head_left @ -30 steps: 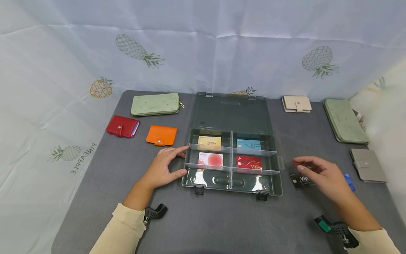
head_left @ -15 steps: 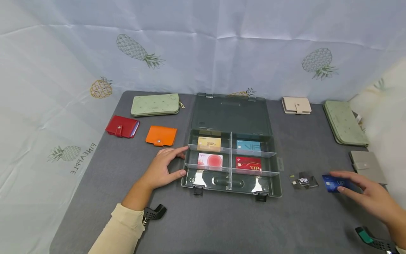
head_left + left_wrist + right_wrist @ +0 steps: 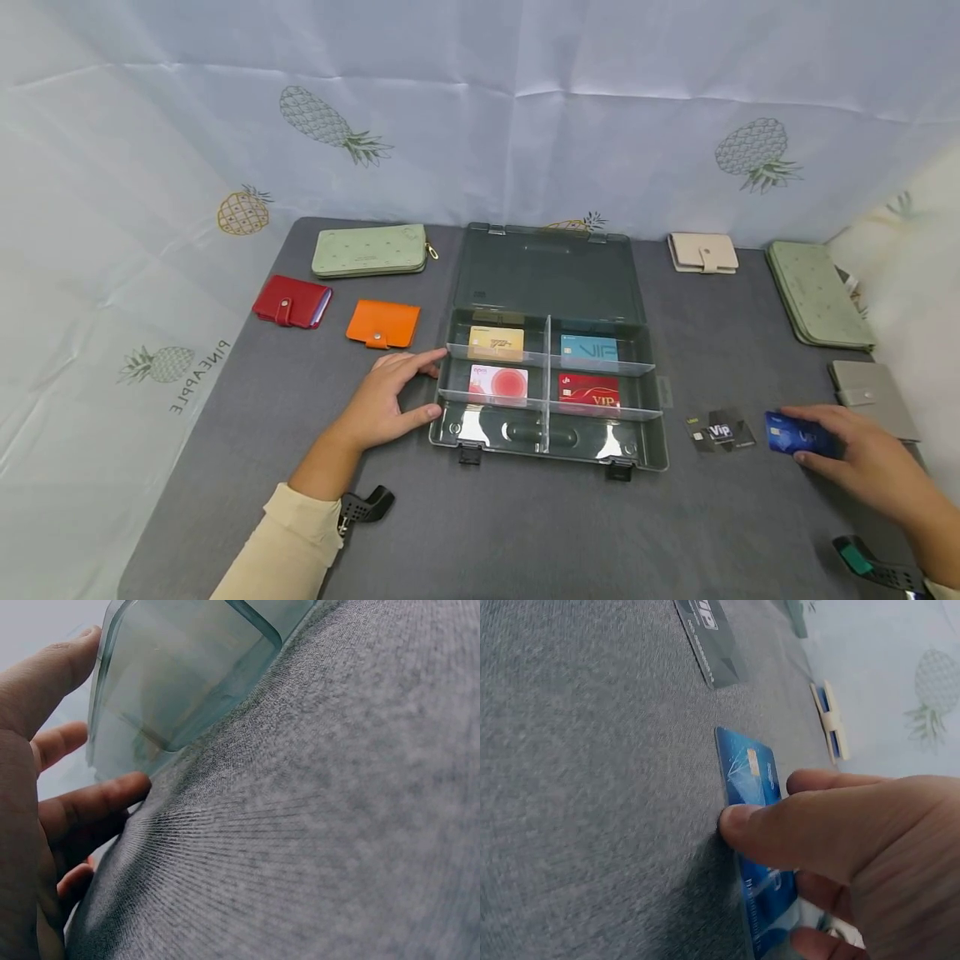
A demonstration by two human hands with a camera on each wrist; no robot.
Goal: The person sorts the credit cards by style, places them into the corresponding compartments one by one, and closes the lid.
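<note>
At the left side of a dark see-through divider box rests my left hand, fingertips and thumb against its wall, fingers loosely extended. My right hand pinches a blue VIP card by its long edges, thumb on the near edge, fingers on the far one. Part of that card is hidden under the hand. A black VIP card lies flat between the box and the blue card. Inside the box are a gold card, a light blue card, a pink-and-white card and a red card.
The box lid stands open at the back. Left of it lie a green wallet, a red wallet and an orange one. On the right are a cream wallet, another green wallet and a grey one.
My right hand has moved right from over the black card to the blue card and taken hold of it. The left hand stays at the box.
</note>
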